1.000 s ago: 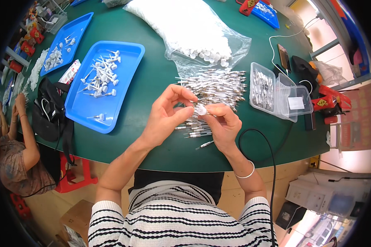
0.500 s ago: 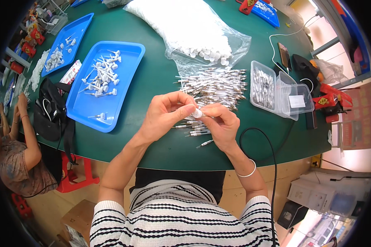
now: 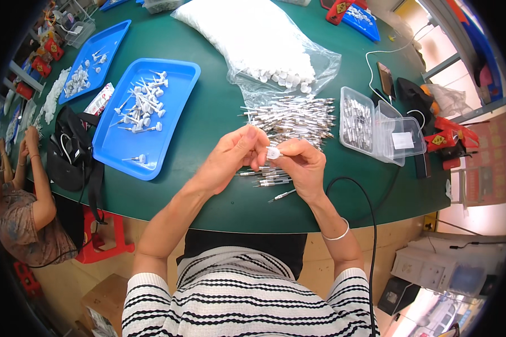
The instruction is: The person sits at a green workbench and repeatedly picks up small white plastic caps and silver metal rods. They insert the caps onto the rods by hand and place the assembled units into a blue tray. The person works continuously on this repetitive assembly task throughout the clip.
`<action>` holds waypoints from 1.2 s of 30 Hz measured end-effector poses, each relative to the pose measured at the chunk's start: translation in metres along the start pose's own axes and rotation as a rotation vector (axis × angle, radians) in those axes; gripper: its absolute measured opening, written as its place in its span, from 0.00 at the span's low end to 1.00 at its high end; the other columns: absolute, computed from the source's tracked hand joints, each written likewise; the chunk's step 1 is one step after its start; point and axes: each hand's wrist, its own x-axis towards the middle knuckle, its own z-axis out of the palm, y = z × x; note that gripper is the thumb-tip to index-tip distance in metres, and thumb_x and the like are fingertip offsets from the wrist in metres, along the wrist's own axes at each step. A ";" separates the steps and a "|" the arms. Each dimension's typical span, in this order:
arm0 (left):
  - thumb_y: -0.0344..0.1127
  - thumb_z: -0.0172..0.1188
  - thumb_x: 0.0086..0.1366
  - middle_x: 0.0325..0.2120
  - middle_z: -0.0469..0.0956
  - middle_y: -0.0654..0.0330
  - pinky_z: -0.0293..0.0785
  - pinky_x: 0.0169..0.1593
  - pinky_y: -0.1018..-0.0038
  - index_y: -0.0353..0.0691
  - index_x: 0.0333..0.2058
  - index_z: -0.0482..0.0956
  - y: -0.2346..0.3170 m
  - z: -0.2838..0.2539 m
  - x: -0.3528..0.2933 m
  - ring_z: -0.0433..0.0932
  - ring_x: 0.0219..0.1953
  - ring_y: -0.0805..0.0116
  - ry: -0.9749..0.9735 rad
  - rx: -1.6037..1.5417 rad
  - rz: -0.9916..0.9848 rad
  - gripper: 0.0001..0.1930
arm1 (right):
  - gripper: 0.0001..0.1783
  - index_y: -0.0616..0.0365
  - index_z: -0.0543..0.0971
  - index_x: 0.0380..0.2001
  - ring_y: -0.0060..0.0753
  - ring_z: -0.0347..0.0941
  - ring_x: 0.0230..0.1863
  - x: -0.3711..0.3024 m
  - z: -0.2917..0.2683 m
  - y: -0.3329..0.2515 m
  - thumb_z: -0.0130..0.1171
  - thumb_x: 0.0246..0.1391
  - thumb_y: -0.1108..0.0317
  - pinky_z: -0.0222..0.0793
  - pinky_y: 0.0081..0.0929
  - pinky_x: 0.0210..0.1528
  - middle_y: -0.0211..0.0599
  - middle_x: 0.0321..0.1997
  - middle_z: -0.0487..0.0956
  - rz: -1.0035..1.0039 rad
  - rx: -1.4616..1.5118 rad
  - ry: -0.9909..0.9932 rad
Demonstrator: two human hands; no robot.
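Right grip (image 3: 306, 167) | white cap (image 3: 273, 153) — held at thumb and forefinger tips

A soft black fabric bag (image 3: 67, 160) lies left, beyond a red plastic stool (image 3: 123, 236); a slim dark rectangular phone (image 3: 385, 78) lies far right.

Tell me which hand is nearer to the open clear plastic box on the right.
Right. The right hand is to the left of the clear plastic box, slightly lower in the picture; the left hand is farther left, beyond the right hand.
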 end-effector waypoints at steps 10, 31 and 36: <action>0.38 0.53 0.69 0.20 0.68 0.70 0.60 0.27 0.85 0.41 0.31 0.70 -0.001 -0.006 -0.001 0.64 0.22 0.84 -0.035 0.047 0.114 0.09 | 0.13 0.62 0.80 0.37 0.21 0.71 0.37 0.010 0.005 -0.017 0.63 0.45 0.82 0.69 0.20 0.41 0.34 0.41 0.76 -0.049 -0.370 0.038; 0.28 0.59 0.58 0.28 0.77 0.54 0.72 0.36 0.67 0.36 0.32 0.77 0.067 -0.058 0.037 0.76 0.32 0.57 0.225 1.644 0.607 0.04 | 0.13 0.63 0.76 0.33 0.29 0.67 0.32 -0.063 -0.021 -0.045 0.57 0.40 0.73 0.61 0.24 0.29 0.32 0.29 0.70 -0.349 -1.521 -0.498; 0.30 0.58 0.59 0.29 0.77 0.55 0.72 0.39 0.63 0.38 0.32 0.78 0.015 -0.038 0.151 0.76 0.36 0.56 0.056 1.739 0.660 0.04 | 0.12 0.64 0.77 0.32 0.28 0.67 0.30 -0.066 -0.019 -0.046 0.57 0.40 0.72 0.61 0.23 0.28 0.32 0.29 0.70 -0.367 -1.572 -0.542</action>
